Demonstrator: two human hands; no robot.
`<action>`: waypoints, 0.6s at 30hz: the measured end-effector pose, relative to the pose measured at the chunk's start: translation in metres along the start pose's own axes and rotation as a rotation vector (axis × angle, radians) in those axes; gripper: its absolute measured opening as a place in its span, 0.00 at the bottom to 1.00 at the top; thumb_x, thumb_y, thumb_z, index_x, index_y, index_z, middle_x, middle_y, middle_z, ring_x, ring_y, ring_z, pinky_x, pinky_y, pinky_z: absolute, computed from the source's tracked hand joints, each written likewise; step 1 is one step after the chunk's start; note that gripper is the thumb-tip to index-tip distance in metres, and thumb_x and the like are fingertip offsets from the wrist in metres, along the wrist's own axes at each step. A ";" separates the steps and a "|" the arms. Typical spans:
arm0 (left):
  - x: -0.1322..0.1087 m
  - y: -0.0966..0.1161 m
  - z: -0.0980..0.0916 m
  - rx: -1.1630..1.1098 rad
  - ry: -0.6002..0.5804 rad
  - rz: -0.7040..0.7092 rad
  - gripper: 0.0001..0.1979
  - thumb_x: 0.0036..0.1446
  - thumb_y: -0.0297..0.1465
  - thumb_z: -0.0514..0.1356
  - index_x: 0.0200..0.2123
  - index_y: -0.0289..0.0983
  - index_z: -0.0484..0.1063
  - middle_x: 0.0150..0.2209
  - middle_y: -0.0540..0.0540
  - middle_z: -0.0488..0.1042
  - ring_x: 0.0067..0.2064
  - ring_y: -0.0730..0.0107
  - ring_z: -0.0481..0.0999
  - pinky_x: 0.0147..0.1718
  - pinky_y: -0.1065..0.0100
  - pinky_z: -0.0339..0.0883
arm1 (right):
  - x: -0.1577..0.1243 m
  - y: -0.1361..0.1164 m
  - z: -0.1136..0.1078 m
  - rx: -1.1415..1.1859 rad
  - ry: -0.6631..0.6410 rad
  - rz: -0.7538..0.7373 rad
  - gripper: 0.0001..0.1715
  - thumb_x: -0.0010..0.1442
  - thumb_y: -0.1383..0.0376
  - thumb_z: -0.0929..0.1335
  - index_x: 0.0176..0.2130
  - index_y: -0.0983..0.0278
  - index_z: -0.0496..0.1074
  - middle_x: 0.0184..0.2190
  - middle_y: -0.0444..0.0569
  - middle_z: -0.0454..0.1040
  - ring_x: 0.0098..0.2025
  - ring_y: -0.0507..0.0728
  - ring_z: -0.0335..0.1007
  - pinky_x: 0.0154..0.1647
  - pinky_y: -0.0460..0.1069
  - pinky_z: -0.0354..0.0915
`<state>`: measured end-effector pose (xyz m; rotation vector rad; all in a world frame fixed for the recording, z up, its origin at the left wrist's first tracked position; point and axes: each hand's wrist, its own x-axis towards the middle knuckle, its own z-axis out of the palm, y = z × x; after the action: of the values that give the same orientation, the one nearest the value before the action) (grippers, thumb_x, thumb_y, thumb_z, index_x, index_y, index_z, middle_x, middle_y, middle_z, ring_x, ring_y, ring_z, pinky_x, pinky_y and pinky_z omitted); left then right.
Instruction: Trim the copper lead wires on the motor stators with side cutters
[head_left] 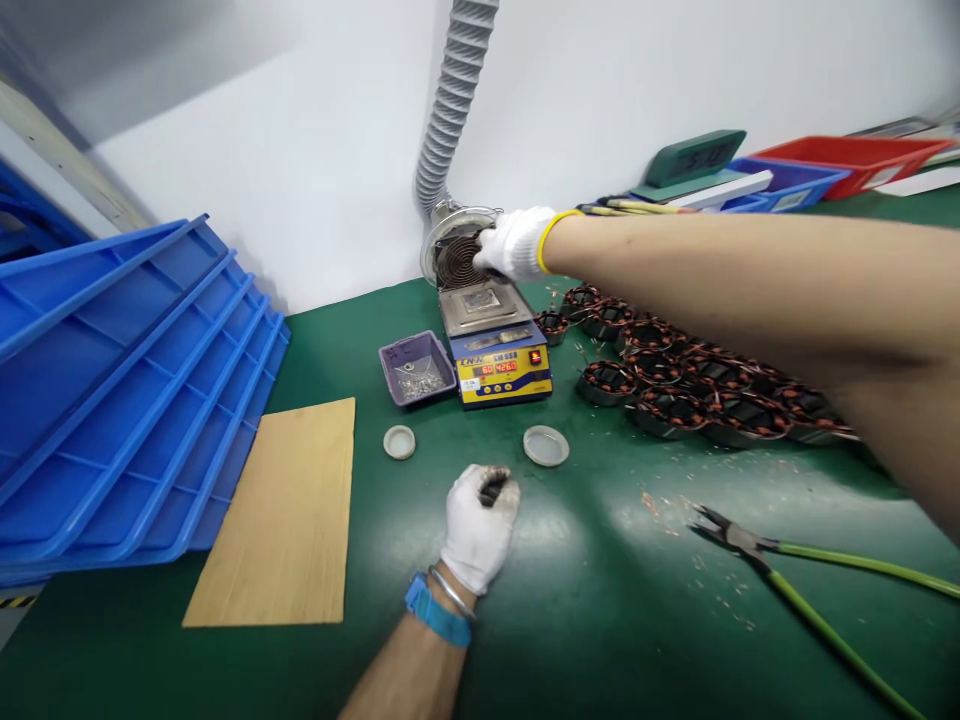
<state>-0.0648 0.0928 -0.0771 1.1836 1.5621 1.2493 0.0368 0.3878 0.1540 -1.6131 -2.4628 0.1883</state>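
Note:
My left hand (pixel 480 525), in a white glove with darkened fingertips, rests on the green table with its fingers curled into a loose fist; I see no object in it. My right hand (pixel 514 245), also white-gloved, reaches to the back of a yellow-and-blue solder pot (pixel 504 375). Its fingers are bent in front of a round vent with a brown ringed grille (pixel 459 262). A dark patch shows under the fingers, but what they hold, if anything, cannot be made out. The pot's red display is lit. Two small round dishes, a left one (pixel 399 442) and a right one (pixel 546 446), lie near my left hand.
A purple tray (pixel 390 372) of metal bits stands beside the pot. Several copper-wound stators (pixel 671 408) crowd the right, partly under my right arm. Green-handled cutters (pixel 739 540) lie open in front. Cardboard (pixel 289 520) and stacked blue crates (pixel 127 400) take up the left.

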 end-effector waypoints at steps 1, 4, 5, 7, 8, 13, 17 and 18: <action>0.000 0.000 0.000 0.002 -0.001 -0.001 0.07 0.61 0.21 0.69 0.39 0.37 0.85 0.38 0.44 0.85 0.41 0.60 0.85 0.44 0.62 0.79 | 0.001 0.002 -0.008 -0.060 -0.050 -0.023 0.24 0.83 0.58 0.64 0.63 0.76 0.74 0.65 0.58 0.73 0.58 0.54 0.78 0.66 0.59 0.71; -0.001 0.000 0.000 0.010 -0.001 0.003 0.07 0.61 0.21 0.69 0.39 0.37 0.85 0.39 0.44 0.85 0.42 0.60 0.85 0.45 0.63 0.79 | 0.002 0.007 -0.027 -0.196 -0.128 -0.033 0.26 0.83 0.55 0.64 0.63 0.74 0.75 0.63 0.57 0.75 0.57 0.56 0.79 0.64 0.59 0.74; -0.001 0.000 -0.001 0.013 0.001 0.005 0.07 0.61 0.21 0.69 0.39 0.37 0.85 0.39 0.44 0.85 0.42 0.60 0.85 0.45 0.63 0.78 | 0.002 0.007 -0.030 -0.227 -0.125 -0.022 0.26 0.82 0.54 0.65 0.62 0.73 0.76 0.62 0.56 0.76 0.56 0.56 0.79 0.64 0.59 0.74; -0.001 0.001 -0.001 0.018 0.000 0.006 0.07 0.61 0.21 0.68 0.39 0.37 0.85 0.38 0.44 0.85 0.41 0.61 0.85 0.45 0.63 0.78 | 0.002 0.006 -0.031 -0.265 -0.081 0.007 0.26 0.78 0.52 0.71 0.60 0.71 0.78 0.59 0.56 0.79 0.56 0.59 0.80 0.63 0.62 0.75; -0.001 0.001 -0.001 0.019 -0.001 0.006 0.07 0.61 0.21 0.68 0.39 0.37 0.85 0.38 0.44 0.85 0.41 0.61 0.85 0.44 0.64 0.78 | 0.001 0.005 -0.028 -0.271 -0.052 0.021 0.28 0.75 0.50 0.74 0.59 0.70 0.78 0.58 0.57 0.80 0.57 0.61 0.80 0.62 0.63 0.75; -0.001 0.001 -0.001 0.024 -0.001 0.000 0.07 0.61 0.21 0.69 0.39 0.37 0.85 0.38 0.45 0.85 0.41 0.62 0.85 0.45 0.64 0.79 | 0.000 -0.006 -0.004 -0.250 0.041 0.053 0.35 0.70 0.47 0.77 0.63 0.69 0.77 0.62 0.61 0.80 0.61 0.66 0.79 0.63 0.66 0.74; -0.002 0.002 -0.001 0.025 0.004 -0.009 0.07 0.60 0.22 0.69 0.39 0.38 0.85 0.39 0.45 0.85 0.41 0.62 0.85 0.45 0.64 0.79 | -0.006 -0.010 0.016 -0.210 0.069 0.021 0.37 0.66 0.51 0.79 0.65 0.66 0.76 0.65 0.64 0.79 0.63 0.68 0.79 0.64 0.68 0.74; -0.002 0.003 -0.002 0.022 0.002 -0.010 0.07 0.60 0.22 0.69 0.39 0.38 0.85 0.39 0.45 0.85 0.41 0.62 0.85 0.45 0.64 0.80 | -0.008 -0.011 0.020 -0.194 0.075 0.017 0.36 0.65 0.52 0.79 0.65 0.68 0.76 0.65 0.66 0.79 0.63 0.69 0.79 0.64 0.67 0.74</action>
<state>-0.0653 0.0910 -0.0740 1.1874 1.5848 1.2300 0.0253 0.3762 0.1359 -1.6816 -2.4762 -0.1111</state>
